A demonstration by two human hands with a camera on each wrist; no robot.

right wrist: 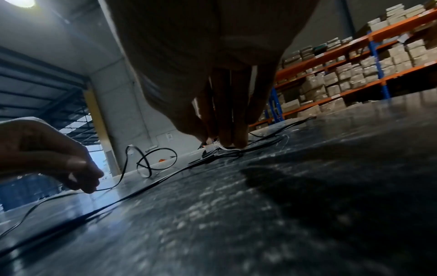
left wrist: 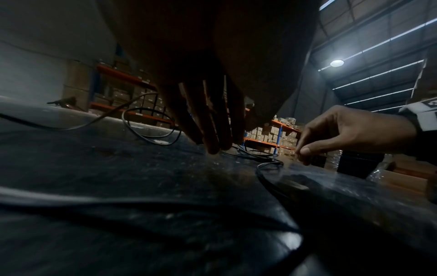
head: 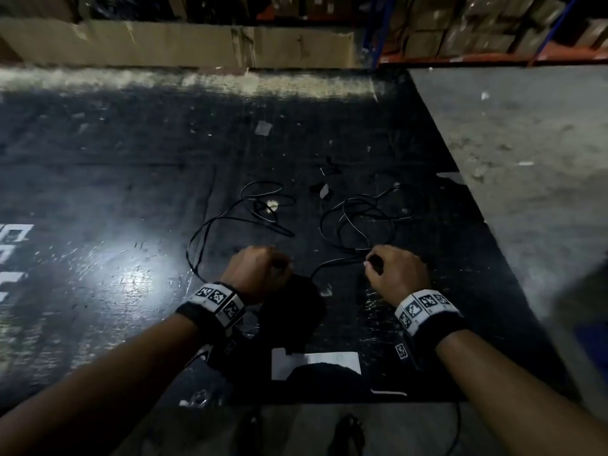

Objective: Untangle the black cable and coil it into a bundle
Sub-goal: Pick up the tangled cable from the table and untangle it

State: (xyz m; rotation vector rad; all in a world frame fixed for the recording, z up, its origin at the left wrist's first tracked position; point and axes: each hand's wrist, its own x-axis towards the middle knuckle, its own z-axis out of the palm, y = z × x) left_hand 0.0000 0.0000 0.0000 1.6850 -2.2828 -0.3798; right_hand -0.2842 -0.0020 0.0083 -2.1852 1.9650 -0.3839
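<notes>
Low at frame centre: left hand and right hand each pinching black cable, loops tangled on dark mat.

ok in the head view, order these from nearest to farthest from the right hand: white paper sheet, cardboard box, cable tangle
1. Cable tangle: just beyond the right hand.
2. White paper sheet: on the black surface, nearer the person, a little left.
3. Cardboard box: past the surface's far edge.

No text can be read: the white markings on the dark mat are cut off and illegible.
</notes>
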